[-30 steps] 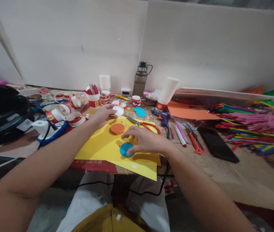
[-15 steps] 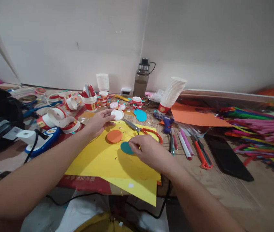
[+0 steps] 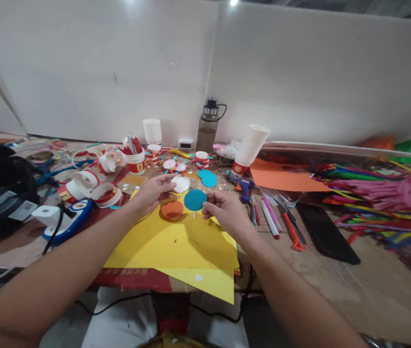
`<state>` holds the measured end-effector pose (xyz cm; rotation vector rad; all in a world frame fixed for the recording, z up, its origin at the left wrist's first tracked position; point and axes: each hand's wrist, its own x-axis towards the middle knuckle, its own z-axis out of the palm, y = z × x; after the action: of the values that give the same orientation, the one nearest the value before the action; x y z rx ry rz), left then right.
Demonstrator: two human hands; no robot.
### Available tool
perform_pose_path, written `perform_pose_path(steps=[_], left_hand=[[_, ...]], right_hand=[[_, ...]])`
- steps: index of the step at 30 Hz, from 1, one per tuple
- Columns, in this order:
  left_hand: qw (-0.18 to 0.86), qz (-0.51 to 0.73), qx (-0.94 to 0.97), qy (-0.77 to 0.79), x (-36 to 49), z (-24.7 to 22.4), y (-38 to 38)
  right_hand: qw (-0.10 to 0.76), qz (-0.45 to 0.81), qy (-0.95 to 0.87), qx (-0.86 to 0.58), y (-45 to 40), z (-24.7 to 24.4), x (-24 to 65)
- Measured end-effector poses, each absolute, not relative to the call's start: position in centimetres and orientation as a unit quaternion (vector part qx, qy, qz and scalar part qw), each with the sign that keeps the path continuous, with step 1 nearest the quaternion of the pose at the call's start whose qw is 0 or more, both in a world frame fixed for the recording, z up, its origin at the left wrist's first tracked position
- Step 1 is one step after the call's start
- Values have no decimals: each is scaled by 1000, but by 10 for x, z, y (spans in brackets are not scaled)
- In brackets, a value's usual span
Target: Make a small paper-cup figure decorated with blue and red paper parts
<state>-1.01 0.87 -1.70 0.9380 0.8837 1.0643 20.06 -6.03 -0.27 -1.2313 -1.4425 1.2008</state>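
Observation:
My right hand (image 3: 223, 210) pinches a blue paper disc (image 3: 195, 200) by its right edge, raised above yellow sheets (image 3: 169, 249). My left hand (image 3: 156, 193) has its fingertips closed at the left edge of a round white paper piece (image 3: 181, 184), perhaps a cup bottom. Below the left hand, an orange disc (image 3: 172, 210) lies on the yellow paper, close to the blue disc. Just beyond sits a blue paper cutout (image 3: 207, 178) of joined rounds. The scissors are hidden behind my right hand.
Stacked paper cups (image 3: 251, 149), a water bottle (image 3: 207, 128) and a cup of pens (image 3: 134, 162) stand at the back. Rightward lie a glue gun (image 3: 247, 190), markers (image 3: 270, 220), a utility knife (image 3: 294, 232), a phone (image 3: 328, 234) and pipe cleaners (image 3: 382, 186). Cut cup rings (image 3: 106, 195) lie left.
My right hand has lifted the blue disc off the yellow paper and brought it up toward the white piece. The white piece sits slightly farther right. The camera view has tilted up.

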Motion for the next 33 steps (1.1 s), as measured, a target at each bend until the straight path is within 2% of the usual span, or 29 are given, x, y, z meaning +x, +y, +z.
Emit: perform_pose_path(steps=[5, 16, 23, 30, 33], left_hand=[[684, 461, 427, 371, -9, -16, 6], [681, 460, 437, 366, -9, -16, 6], [690, 454, 418, 379, -6, -12, 4], [707, 418, 440, 363, -2, -7, -5], [710, 403, 451, 362, -2, -8, -7]], right_hand=[[427, 411, -604, -533, -52, -5, 205], [397, 348, -654, -542, -50, -6, 210], [419, 391, -610, -547, -48, -7, 209], [503, 484, -515, -498, -42, -10, 211], [521, 482, -518, -477, -40, -11, 211]])
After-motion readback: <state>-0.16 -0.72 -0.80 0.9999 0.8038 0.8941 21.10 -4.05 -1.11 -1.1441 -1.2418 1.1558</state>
